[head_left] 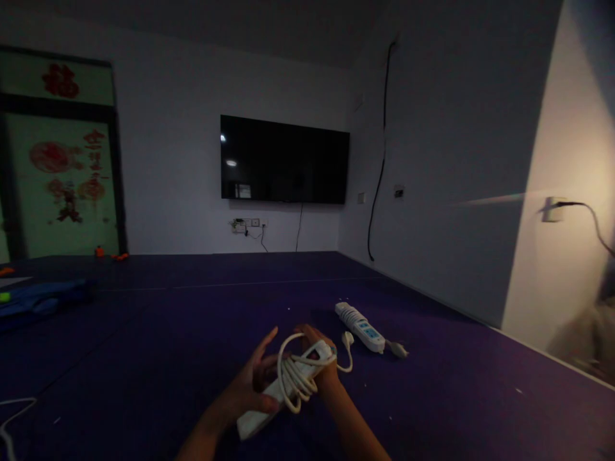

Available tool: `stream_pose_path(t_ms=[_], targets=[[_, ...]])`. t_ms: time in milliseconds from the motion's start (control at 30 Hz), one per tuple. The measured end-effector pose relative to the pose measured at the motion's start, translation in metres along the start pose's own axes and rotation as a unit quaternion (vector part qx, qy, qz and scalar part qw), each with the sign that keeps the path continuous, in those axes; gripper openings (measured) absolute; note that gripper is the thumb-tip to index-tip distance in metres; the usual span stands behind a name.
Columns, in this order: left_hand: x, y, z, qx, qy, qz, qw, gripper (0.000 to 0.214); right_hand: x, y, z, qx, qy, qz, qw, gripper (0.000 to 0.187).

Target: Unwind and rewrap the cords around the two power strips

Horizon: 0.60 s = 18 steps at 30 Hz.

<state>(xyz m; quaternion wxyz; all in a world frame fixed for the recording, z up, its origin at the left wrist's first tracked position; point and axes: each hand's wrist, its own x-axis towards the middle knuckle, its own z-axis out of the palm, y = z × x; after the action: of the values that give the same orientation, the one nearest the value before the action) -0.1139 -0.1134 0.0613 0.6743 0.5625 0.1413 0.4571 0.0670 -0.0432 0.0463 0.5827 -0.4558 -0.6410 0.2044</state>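
Note:
A white power strip (256, 419) lies slantwise between my hands, with its pale cord (294, 378) looped around the middle in loose coils. My right hand (323, 358) is wrapped around the far end of the strip, its fingers partly hidden behind it. On the near side, my left hand (250, 387) has its fingers spread, the thumb against the strip and the other fingers close to the coils. The cord's plug (347, 339) dangles just right of my right hand. Farther right rests a second power strip (369, 334), its cord wound around one end and its plug (398, 349) sticking out.
The purple surface (230, 307) reaches to the walls. Blue cloth (45, 298) and small orange objects (99, 251) lie at the left, and a white cable (12, 416) at the lower left. Ahead hangs a television (285, 163); a black cable (384, 147) runs down the right wall.

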Motion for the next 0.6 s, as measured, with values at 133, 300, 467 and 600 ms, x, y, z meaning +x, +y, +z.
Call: stream_pose_path(t_ms=[133, 300, 467, 600], targets=[[-0.005, 0.005, -0.003, 0.030, -0.028, -0.052, 0.998, 0.106, 0.012, 0.001, -0.010, -0.015, -0.040, -0.065, 0.997, 0.022], [-0.006, 0.008, -0.025, 0.086, 0.082, -0.055, 0.991, 0.085, 0.018, -0.001, -0.024, 0.002, 0.061, -0.069, 0.996, 0.023], [0.002, 0.012, -0.038, 0.041, 0.323, 0.030, 0.945, 0.060, 0.017, -0.005, -0.032, -0.044, 0.116, -0.098, 0.987, 0.032], [0.003, 0.014, -0.043, -0.038, 0.479, 0.098, 0.871, 0.040, 0.011, -0.005, -0.019, -0.084, 0.062, -0.107, 0.989, 0.039]])
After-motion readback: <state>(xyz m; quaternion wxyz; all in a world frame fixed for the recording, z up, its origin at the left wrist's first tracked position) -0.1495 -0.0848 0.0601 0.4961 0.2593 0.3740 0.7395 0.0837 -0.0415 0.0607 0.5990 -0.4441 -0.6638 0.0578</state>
